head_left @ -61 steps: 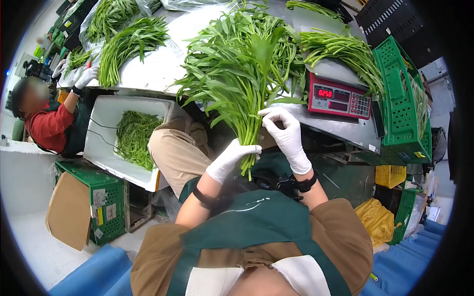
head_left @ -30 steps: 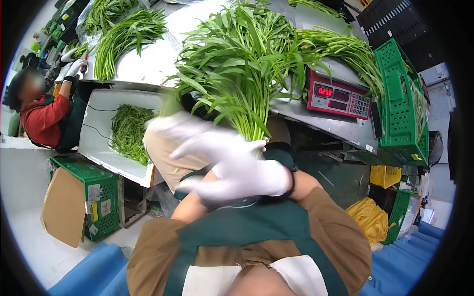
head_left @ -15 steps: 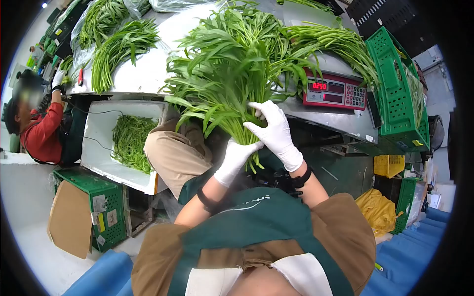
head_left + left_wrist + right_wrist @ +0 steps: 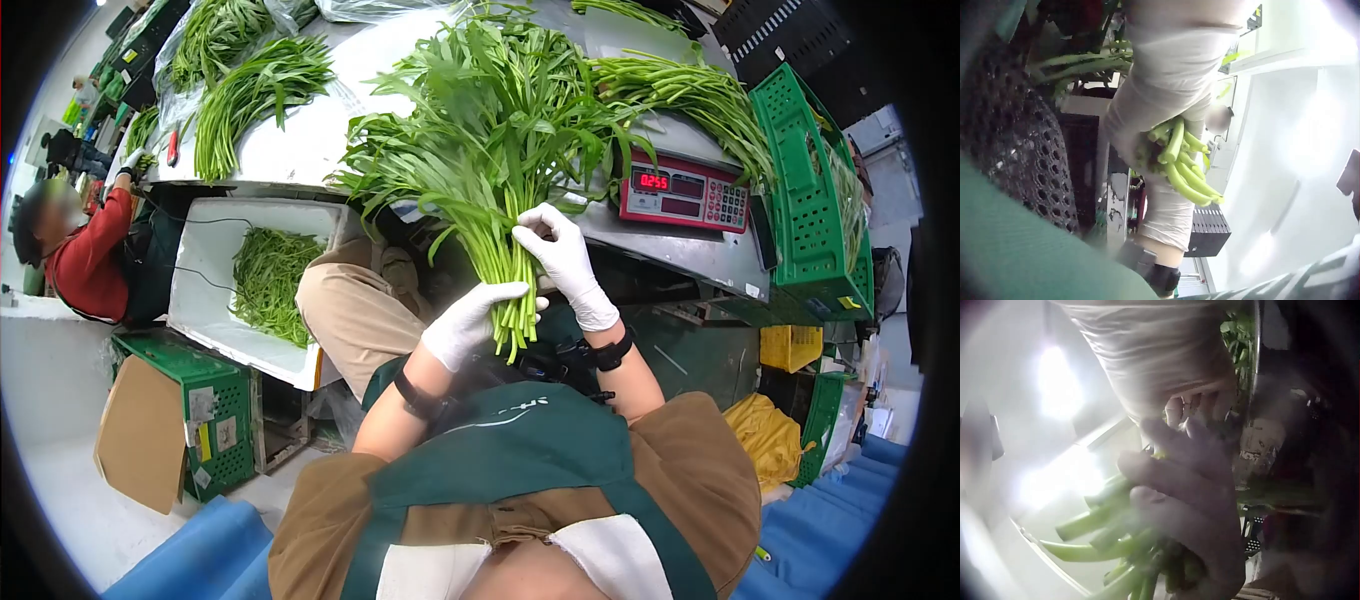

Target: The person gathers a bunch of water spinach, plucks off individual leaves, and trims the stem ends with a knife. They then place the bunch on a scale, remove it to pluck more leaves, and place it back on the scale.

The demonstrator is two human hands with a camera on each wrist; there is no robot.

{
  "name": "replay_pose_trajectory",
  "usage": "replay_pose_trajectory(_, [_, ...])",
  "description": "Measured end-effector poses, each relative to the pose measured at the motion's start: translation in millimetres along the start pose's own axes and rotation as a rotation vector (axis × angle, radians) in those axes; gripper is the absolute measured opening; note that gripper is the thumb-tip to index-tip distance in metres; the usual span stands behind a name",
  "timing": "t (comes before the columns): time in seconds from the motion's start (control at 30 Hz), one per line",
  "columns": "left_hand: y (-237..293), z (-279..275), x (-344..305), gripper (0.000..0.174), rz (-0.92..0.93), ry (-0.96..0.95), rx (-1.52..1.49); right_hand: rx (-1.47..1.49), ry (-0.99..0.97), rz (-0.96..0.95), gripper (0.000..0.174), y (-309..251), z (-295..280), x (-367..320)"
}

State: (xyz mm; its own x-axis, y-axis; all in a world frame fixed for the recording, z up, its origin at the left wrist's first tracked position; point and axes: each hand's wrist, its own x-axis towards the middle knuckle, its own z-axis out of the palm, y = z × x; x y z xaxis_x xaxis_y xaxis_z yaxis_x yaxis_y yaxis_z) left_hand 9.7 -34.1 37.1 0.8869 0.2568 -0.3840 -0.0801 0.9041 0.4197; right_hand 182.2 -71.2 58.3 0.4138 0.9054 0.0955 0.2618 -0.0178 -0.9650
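A thick bunch of water spinach (image 4: 505,235) stands tilted over my lap, its leaves spreading away from me over the table edge. My left hand (image 4: 462,325), in a white glove, grips it low, close above the cut stem ends. In the left wrist view those stem ends (image 4: 1179,156) stick out of the fist; in the right wrist view they (image 4: 1116,537) show beside the gloved fingers. Higher up, my gloved right hand (image 4: 563,262) pinches at the right side of the stems with thumb and forefinger.
A red scale (image 4: 685,192) reading 0.255 bears more greens (image 4: 690,95). Right of it stands a green crate (image 4: 800,190). A white foam box (image 4: 205,270) with loose leaves (image 4: 275,280) is at my left knee. Another person (image 4: 90,250) works at the far left.
My right hand swept left across my body, a blur, then came back to the bunch's stems. The left hand kept its grip. The scale's reading went from 0.250 to 0.255.
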Motion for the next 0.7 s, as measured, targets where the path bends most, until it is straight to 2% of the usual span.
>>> replay_pose_trajectory(0.13, [4.4,18.2,-6.2,0.037,0.162,0.020,0.236,-0.021,-0.031,0.118,0.018,-27.5,-8.0,-9.1])
replay_pose_trajectory(0.17, [3.6,17.6,-5.4,0.040,0.190,0.023,0.259,-0.060,0.000,0.033,0.015,-35.7,-8.0,-12.6])
replay_pose_trajectory(0.27, [-3.5,15.9,-3.6,0.044,0.249,0.068,0.313,-0.155,0.257,-0.253,0.018,-50.5,-9.7,-18.7])
replay_pose_trajectory(0.3, [-1.7,17.8,-3.0,0.045,0.270,0.088,0.331,-0.332,0.415,-0.372,0.022,-52.1,-10.5,-22.3])
replay_pose_trajectory(0.33, [1.5,20.0,-2.2,0.045,0.304,0.090,0.356,-0.444,0.474,-0.532,0.028,-57.1,-12.9,-27.8])
replay_pose_trajectory(0.4, [3.3,25.3,-4.3,0.046,0.361,0.097,0.403,-0.543,0.306,-0.788,0.035,-71.6,-14.1,-28.5])
replay_pose_trajectory(0.43, [0.4,17.6,1.1,0.048,0.344,0.136,0.443,-0.587,0.200,-0.734,0.041,-75.1,-9.4,-30.0])
replay_pose_trajectory(0.47, [-2.0,16.9,2.1,0.048,0.358,0.147,0.460,-0.554,0.127,-0.598,0.038,-78.4,-3.2,-27.8])
replay_pose_trajectory(0.53, [5.9,37.7,-1.7,0.048,0.398,0.167,0.495,-0.530,0.093,-0.385,0.039,-69.7,-1.0,-20.2])
replay_pose_trajectory(0.57, [2.3,33.9,-0.3,0.051,0.435,0.176,0.517,-0.447,0.064,-0.308,0.033,-70.1,-0.5,-18.0])
replay_pose_trajectory(0.67, [1.9,33.2,-3.0,0.050,0.348,0.180,0.482,-0.529,0.047,-0.369,0.026,-67.2,0.6,-14.3])
replay_pose_trajectory(0.7, [2.1,32.7,-3.4,0.050,0.344,0.169,0.492,-0.537,0.061,-0.409,0.016,-63.9,1.5,-13.2])
